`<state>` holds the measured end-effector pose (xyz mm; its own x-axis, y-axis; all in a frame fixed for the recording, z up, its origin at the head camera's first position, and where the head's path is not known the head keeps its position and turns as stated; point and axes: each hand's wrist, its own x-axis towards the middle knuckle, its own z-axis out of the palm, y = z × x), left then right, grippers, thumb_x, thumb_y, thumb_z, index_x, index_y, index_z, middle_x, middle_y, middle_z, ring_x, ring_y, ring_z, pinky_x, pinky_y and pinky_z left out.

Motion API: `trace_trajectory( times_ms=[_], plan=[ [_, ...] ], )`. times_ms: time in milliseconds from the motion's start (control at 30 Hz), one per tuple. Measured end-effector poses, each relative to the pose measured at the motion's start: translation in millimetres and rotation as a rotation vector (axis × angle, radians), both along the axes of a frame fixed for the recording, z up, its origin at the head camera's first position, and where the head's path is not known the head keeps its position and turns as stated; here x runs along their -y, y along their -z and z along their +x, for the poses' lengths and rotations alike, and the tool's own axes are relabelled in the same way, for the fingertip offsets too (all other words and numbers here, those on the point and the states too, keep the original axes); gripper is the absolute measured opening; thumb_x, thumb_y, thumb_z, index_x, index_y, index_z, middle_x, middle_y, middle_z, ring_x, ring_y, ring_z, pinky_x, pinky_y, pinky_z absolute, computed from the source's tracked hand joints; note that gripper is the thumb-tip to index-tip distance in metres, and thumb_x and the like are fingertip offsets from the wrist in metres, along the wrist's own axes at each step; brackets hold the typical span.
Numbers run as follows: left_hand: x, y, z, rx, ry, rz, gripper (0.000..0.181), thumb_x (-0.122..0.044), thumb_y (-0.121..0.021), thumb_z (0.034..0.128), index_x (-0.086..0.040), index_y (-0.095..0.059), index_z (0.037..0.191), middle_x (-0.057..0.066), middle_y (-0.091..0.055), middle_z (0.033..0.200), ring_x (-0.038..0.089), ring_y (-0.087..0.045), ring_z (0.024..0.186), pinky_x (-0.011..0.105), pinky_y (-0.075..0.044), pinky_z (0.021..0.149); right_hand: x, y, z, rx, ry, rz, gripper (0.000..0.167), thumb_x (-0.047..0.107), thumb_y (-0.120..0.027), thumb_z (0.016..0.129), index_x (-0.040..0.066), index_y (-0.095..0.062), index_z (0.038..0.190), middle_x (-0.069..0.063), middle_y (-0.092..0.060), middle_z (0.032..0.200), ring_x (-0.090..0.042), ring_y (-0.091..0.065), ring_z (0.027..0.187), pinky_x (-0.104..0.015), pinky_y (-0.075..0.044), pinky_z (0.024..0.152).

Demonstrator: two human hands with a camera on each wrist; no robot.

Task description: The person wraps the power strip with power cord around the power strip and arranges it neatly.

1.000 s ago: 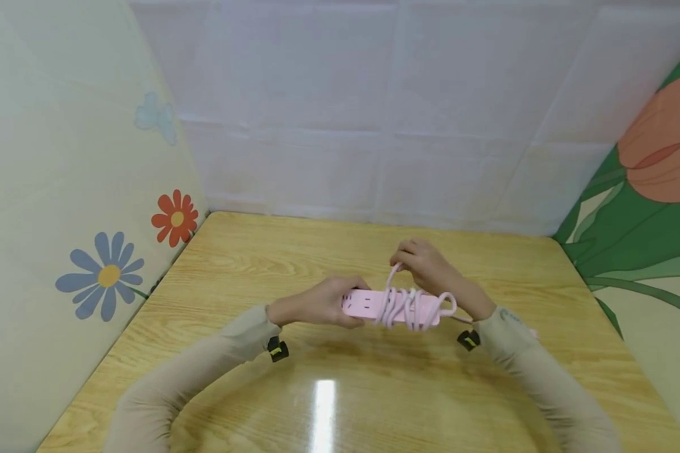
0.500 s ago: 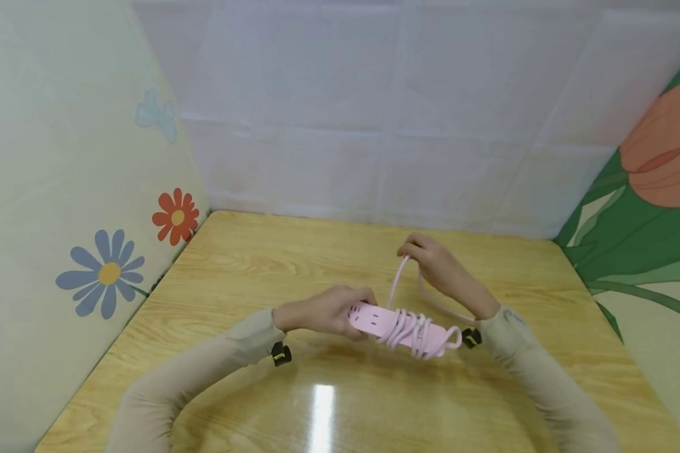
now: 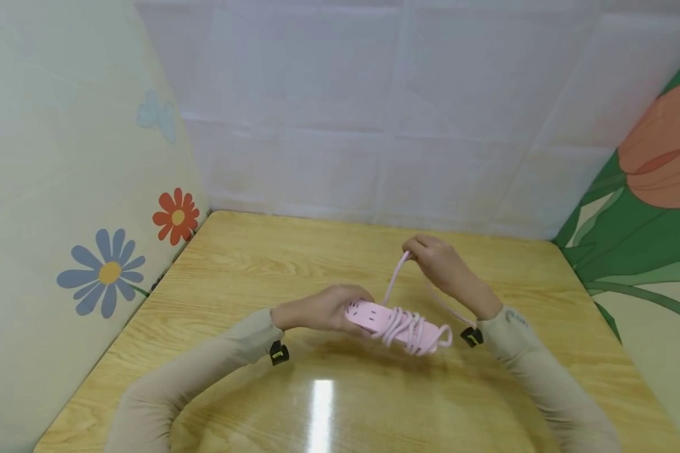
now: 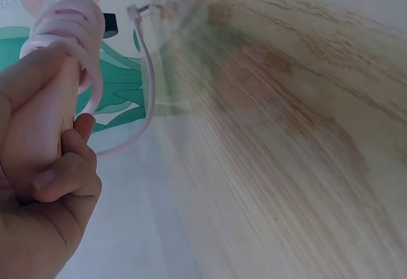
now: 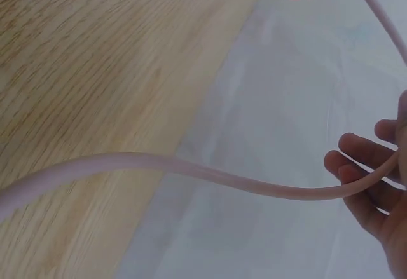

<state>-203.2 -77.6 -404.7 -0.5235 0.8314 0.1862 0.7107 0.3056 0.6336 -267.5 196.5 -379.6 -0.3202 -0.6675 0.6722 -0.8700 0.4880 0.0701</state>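
A pink power strip [image 3: 369, 314] hangs above the table, its right end tilted down. My left hand [image 3: 335, 308] grips its left end; in the left wrist view the fingers curl round the strip's body [image 4: 41, 133]. Several loops of pink cord [image 3: 410, 330] wrap the strip's right half. My right hand [image 3: 441, 267] is up and to the right of the strip, holding a free stretch of the cord [image 3: 395, 277]. In the right wrist view the cord [image 5: 254, 187] passes through the bent fingers. A plug-like pink end [image 4: 133, 13] shows in the left wrist view.
Beneath both hands lies a wood-grain table [image 3: 249, 264] with a bright light reflection near its front. A pale sheet [image 3: 317, 163] stands behind it, with flower-printed panels [image 3: 107, 274] at left and right. Both wrists carry small black devices [image 3: 279, 352].
My right hand has moved slightly up and right, drawing a longer stretch of cord out from the strip. The strip has tilted, its right end lower. Over the last half second little has shifted.
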Motion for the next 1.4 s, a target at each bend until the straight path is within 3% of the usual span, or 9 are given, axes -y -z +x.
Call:
trace_trajectory(
  times_ms=[100,200,333,500,667,767,1000,1167,1400],
  plan=[
    [2.8,2.9,-3.0,-0.023,-0.007,0.011,0.050,-0.018,-0.085,0.0778,-0.003,-0.063,0.120,0.004,-0.066,0.109,0.007,-0.058,0.090,0.022,-0.051,0.076,-2.7,1.0,-0.3,0.024,0.032,-0.034,0.017,0.014,-0.071,0.087,0.000,-0.063,0.093,-0.014,-0.066,0.085,-0.033,-0.065,0.072,-0.045,-0.056,0.061],
    [5.6,5.8,-5.2,-0.039,-0.015,0.004,0.050,-0.023,-0.085,0.0783,-0.004,-0.064,0.120,0.002,-0.066,0.108,0.007,-0.057,0.088,0.022,-0.051,0.074,-3.8,0.3,0.3,0.047,0.047,-0.061,0.035,0.035,-0.057,0.092,0.001,-0.063,0.093,-0.013,-0.066,0.084,-0.030,-0.064,0.070,-0.044,-0.054,0.060],
    [7.5,9.2,-6.8,-0.061,-0.046,-0.030,0.052,-0.030,-0.085,0.0784,-0.005,-0.066,0.119,0.001,-0.066,0.105,0.006,-0.057,0.086,0.021,-0.050,0.073,-2.5,-3.6,3.6,0.032,0.028,-0.022,0.044,0.044,-0.047,0.093,0.004,-0.063,0.086,-0.007,-0.058,0.077,-0.021,-0.056,0.060,-0.036,-0.050,0.053],
    [7.0,12.9,-6.4,-0.109,-0.116,-0.072,0.053,-0.038,-0.082,0.0807,-0.004,-0.067,0.118,0.003,-0.068,0.106,0.006,-0.058,0.085,0.019,-0.050,0.071,0.8,-6.3,9.4,-0.004,0.011,0.025,0.038,0.040,-0.052,0.095,0.007,-0.062,0.081,-0.002,-0.051,0.072,-0.012,-0.047,0.051,-0.027,-0.042,0.044],
    [7.3,14.0,-5.7,-0.169,-0.218,-0.105,0.053,-0.041,-0.081,0.0813,-0.004,-0.068,0.117,0.004,-0.070,0.104,0.005,-0.059,0.079,0.018,-0.049,0.066,4.4,-5.9,11.7,0.011,0.021,0.032,0.019,0.019,-0.076,0.084,0.006,-0.063,0.081,-0.002,-0.056,0.072,-0.013,-0.052,0.051,-0.027,-0.045,0.045],
    [7.0,14.9,-6.0,-0.170,-0.273,-0.109,0.052,-0.041,-0.082,0.0806,-0.005,-0.069,0.116,0.004,-0.071,0.102,0.005,-0.060,0.077,0.018,-0.049,0.065,7.2,-5.1,12.5,0.037,0.009,0.025,0.017,0.004,-0.080,0.078,0.005,-0.064,0.083,-0.004,-0.060,0.073,-0.016,-0.057,0.055,-0.029,-0.049,0.049],
    [9.2,20.7,-7.7,-0.136,-0.348,-0.101,0.049,-0.035,-0.083,0.0806,-0.004,-0.069,0.116,0.004,-0.071,0.101,0.008,-0.062,0.079,0.019,-0.050,0.067,14.9,-5.1,18.1,0.080,-0.057,0.008,0.020,-0.014,-0.073,0.078,-0.002,-0.064,0.092,-0.012,-0.063,0.085,-0.029,-0.063,0.077,-0.040,-0.056,0.066],
    [11.7,21.8,-10.6,-0.120,-0.397,-0.090,0.048,-0.035,-0.082,0.0815,-0.003,-0.068,0.115,0.003,-0.071,0.097,0.008,-0.061,0.077,0.020,-0.051,0.066,19.8,-6.9,21.0,0.063,-0.071,-0.014,0.018,-0.014,-0.069,0.081,-0.005,-0.063,0.095,-0.015,-0.062,0.088,-0.032,-0.062,0.081,-0.043,-0.055,0.070],
    [12.7,20.7,-13.3,-0.087,-0.420,-0.023,0.040,-0.035,-0.082,0.0817,-0.007,-0.070,0.108,-0.004,-0.067,0.087,0.006,-0.058,0.070,0.023,-0.050,0.062,20.1,-9.1,21.6,-0.021,0.008,-0.003,0.011,0.000,-0.070,0.085,0.001,-0.065,0.096,-0.011,-0.063,0.084,-0.029,-0.062,0.069,-0.039,-0.053,0.054]
  ],
)
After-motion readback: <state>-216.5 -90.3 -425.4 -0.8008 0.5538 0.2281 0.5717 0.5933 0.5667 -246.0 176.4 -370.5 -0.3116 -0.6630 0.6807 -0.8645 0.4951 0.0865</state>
